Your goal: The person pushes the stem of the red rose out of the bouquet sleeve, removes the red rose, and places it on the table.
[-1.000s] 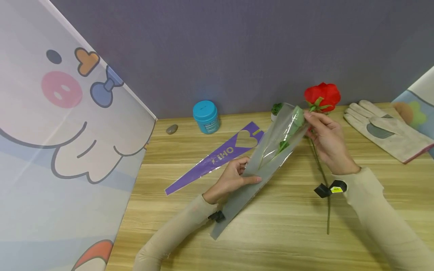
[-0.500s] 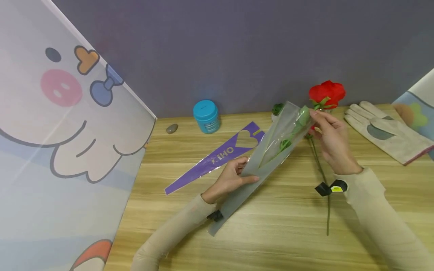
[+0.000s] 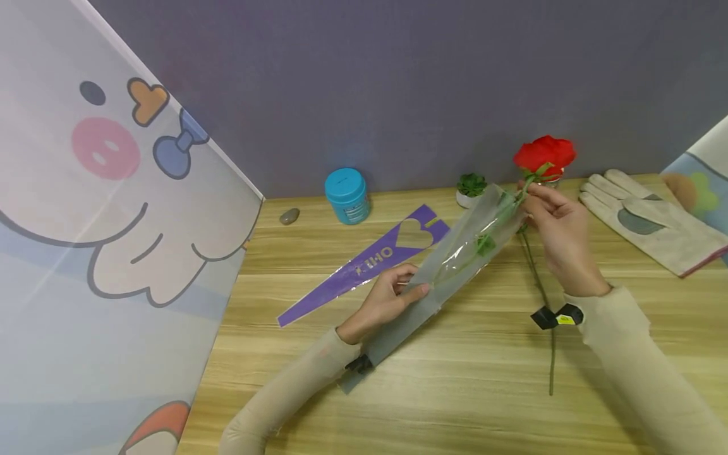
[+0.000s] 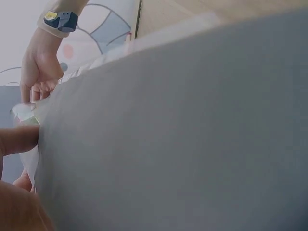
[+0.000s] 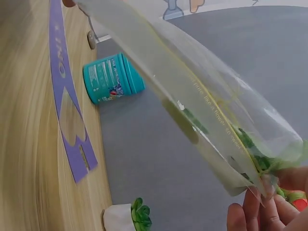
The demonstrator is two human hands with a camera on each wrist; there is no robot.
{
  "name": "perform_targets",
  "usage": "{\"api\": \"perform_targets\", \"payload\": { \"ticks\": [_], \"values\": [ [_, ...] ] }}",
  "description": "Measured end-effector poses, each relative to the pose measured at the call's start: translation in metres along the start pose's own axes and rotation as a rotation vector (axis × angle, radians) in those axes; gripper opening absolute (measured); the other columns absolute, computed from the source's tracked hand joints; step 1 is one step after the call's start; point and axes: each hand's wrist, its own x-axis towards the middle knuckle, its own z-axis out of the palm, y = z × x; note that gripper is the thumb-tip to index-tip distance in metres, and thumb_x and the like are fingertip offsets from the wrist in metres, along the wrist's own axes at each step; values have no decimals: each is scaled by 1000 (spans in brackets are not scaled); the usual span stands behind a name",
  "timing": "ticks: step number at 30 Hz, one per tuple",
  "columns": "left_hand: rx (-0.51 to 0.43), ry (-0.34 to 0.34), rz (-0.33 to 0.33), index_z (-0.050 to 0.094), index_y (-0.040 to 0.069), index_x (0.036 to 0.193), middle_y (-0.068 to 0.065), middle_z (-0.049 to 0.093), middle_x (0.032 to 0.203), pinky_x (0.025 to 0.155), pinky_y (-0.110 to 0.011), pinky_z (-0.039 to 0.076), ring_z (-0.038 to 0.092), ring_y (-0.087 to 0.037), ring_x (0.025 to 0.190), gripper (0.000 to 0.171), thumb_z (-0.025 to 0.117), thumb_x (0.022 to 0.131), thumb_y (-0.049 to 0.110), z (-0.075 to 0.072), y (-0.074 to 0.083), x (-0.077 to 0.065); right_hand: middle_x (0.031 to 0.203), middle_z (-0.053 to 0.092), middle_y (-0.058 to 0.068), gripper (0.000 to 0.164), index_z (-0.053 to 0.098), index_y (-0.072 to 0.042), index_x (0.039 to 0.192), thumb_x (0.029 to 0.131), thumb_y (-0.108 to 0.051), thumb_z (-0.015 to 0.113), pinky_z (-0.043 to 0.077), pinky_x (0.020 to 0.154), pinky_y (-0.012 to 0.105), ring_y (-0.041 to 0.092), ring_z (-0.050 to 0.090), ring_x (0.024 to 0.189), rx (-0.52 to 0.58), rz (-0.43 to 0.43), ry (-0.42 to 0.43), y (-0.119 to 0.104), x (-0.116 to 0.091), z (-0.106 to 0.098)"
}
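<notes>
In the head view my left hand (image 3: pixel 387 300) grips a long clear-and-grey flower sleeve (image 3: pixel 404 322) about its middle, thumb across the front. The sleeve slants from lower left up to my right hand (image 3: pixel 560 237). That hand pinches the stem of a red artificial rose (image 3: pixel 544 155) just under its bloom, at the sleeve's mouth. Green leaves (image 3: pixel 485 244) show inside the clear film, and the bloom is outside it. The right wrist view shows fingertips (image 5: pixel 269 192) right at the sleeve's edge. A second flower stem (image 3: pixel 552 360) lies on the table; its upper end is hidden behind my right hand.
A flat purple sleeve (image 3: pixel 364 265) with a heart-shaped window lies on the wooden table (image 3: pixel 483 392). Along the back wall stand a blue tub (image 3: pixel 347 196) and a small potted succulent (image 3: pixel 471 189), with a grey stone (image 3: pixel 289 216) at left and work gloves (image 3: pixel 648 221) at right.
The sleeve's mouth has shifted a little down and right, uncovering the potted succulent. Its lower tip has moved left. My right fingers now pinch the stem beneath the bloom, with the leaves deeper inside.
</notes>
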Motion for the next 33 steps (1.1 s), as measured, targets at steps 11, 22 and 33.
{"api": "perform_targets", "payload": {
  "ticks": [11,22,33],
  "values": [
    [43,80,0,63,-1,126,-29,77,104,63,-18,48,63,-1,71,29,69,99,7,-1,1,0,93,80,-3,23,76,-5,111,93,7,71,56,65,13,4,71,80,110,-51,44,-5,-1,3],
    [39,153,102,66,-1,120,-27,73,113,71,-18,54,64,-3,76,29,74,92,-1,-10,-2,-1,95,77,8,27,71,6,117,91,14,67,64,62,26,14,71,77,239,-128,98,-14,4,-2],
    [109,162,94,68,2,124,-25,75,109,77,-21,58,67,-5,86,30,72,95,1,-29,-6,-8,86,73,14,31,68,14,119,88,13,71,62,57,26,19,71,74,281,-240,169,-31,11,-6]
  ]
}}
